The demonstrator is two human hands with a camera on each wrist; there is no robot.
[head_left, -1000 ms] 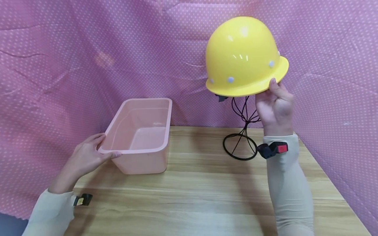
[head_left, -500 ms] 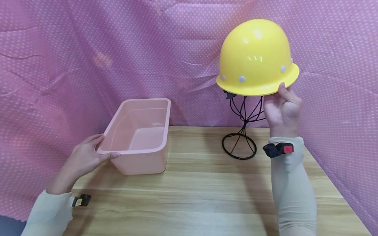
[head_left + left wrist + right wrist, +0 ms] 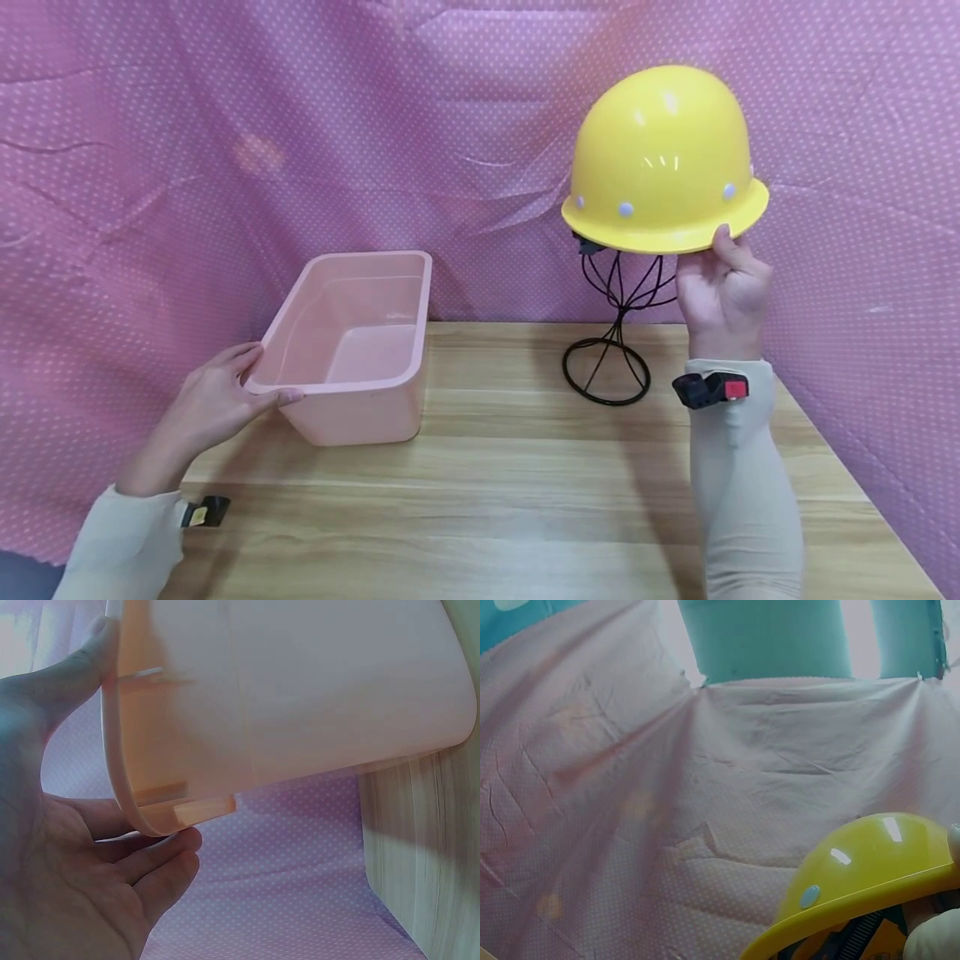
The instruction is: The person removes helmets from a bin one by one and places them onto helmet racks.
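A yellow hard hat (image 3: 663, 158) with white rivets is up in the air at the right of the head view. My right hand (image 3: 723, 287) pinches its brim, thumb outside and fingers hidden underneath. Below and behind the hat stands a black wire stand (image 3: 619, 317) with a ring base; the hat hides its top, so whether they touch cannot be told. At left, a pink plastic tub (image 3: 390, 408) sits on the table. My left hand (image 3: 213, 400) grips its near left corner, thumb on the front rim and fingers (image 3: 157, 862) at the side rim, also visible in the left wrist view.
The wooden table (image 3: 510, 500) extends below the tub and stand, its right edge running diagonally. Pink dotted cloth (image 3: 480, 167) hangs close behind the table and along both sides. A strapped camera (image 3: 708, 389) sits on the right wrist.
The hard hat in my right hand has moved rightward over the second, then come down a little, above the wire stand. My left hand and the tub have stayed almost still.
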